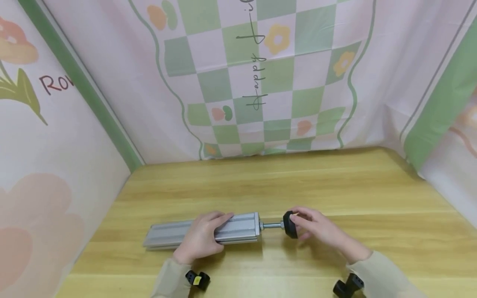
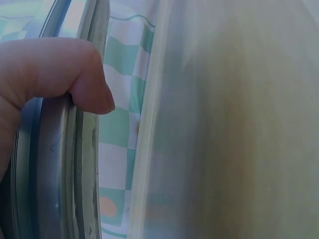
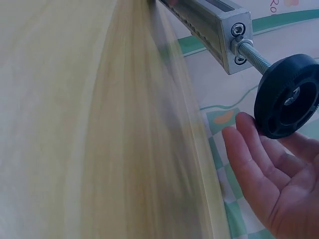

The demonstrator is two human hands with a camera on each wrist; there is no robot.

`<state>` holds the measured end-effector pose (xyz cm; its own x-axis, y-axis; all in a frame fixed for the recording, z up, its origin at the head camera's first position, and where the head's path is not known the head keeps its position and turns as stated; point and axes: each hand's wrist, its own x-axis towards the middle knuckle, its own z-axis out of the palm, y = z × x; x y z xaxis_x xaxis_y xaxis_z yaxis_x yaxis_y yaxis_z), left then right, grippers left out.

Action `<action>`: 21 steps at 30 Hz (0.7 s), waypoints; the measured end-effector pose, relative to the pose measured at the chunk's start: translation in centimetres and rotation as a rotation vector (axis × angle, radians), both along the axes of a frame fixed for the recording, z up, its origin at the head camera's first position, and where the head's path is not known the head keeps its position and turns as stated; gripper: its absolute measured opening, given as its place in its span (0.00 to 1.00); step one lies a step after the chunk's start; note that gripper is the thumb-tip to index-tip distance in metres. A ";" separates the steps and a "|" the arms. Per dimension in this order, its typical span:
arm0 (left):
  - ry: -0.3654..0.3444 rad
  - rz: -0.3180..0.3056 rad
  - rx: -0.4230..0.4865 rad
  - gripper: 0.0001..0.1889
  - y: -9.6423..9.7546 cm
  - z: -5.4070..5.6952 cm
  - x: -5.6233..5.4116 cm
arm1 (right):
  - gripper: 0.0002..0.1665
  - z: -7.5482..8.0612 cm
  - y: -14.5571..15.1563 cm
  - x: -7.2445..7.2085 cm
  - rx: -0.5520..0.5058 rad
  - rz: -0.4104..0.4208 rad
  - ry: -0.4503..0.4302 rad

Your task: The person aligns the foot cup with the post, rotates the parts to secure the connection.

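A silver aluminium profile (image 1: 238, 227) lies lengthwise across the front of the table in the head view. From its right end plate a threaded rod (image 1: 272, 225) sticks out, with a nut by the plate. The rod carries a round black levelling foot (image 1: 289, 224), whose hollow underside shows in the right wrist view. My left hand (image 1: 204, 236) grips the profile around its middle, and a bent finger (image 2: 92, 82) hooks over its edge. At the foot's rim, my right hand (image 1: 316, 225) pinches with thumb and fingers; its other fingers (image 3: 249, 164) are spread below.
The wooden table (image 1: 238, 182) reaches back to a patterned cloth (image 1: 246, 82) hanging behind. More printed cloth (image 1: 56, 145) closes in the left side, and a green-edged cloth (image 1: 439, 124) hangs at the right. A black wrist camera (image 1: 348, 285) sits on the right wrist.
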<state>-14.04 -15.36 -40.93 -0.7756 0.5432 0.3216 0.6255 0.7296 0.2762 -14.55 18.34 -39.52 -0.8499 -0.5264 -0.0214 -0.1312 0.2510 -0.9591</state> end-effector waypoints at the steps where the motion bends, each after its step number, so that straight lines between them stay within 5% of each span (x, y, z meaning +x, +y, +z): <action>1: -0.002 0.001 -0.001 0.43 0.0 0.0 0.0 | 0.30 0.0 0.0 0.0 0.002 0.000 -0.004; 17: 0.001 0.002 -0.008 0.43 0.0 0.2 0.2 | 0.32 -0.2 -0.3 0.1 0.025 -0.023 -0.049; 21: 0.007 -0.001 -0.005 0.43 0.0 0.2 0.2 | 0.33 -0.2 -0.1 0.5 -0.007 -0.058 -0.004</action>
<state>-13.82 -15.36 -40.73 -0.7730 0.5452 0.3244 0.6280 0.7304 0.2687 -14.07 18.21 -39.73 -0.8791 -0.4761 -0.0214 -0.1125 0.2509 -0.9614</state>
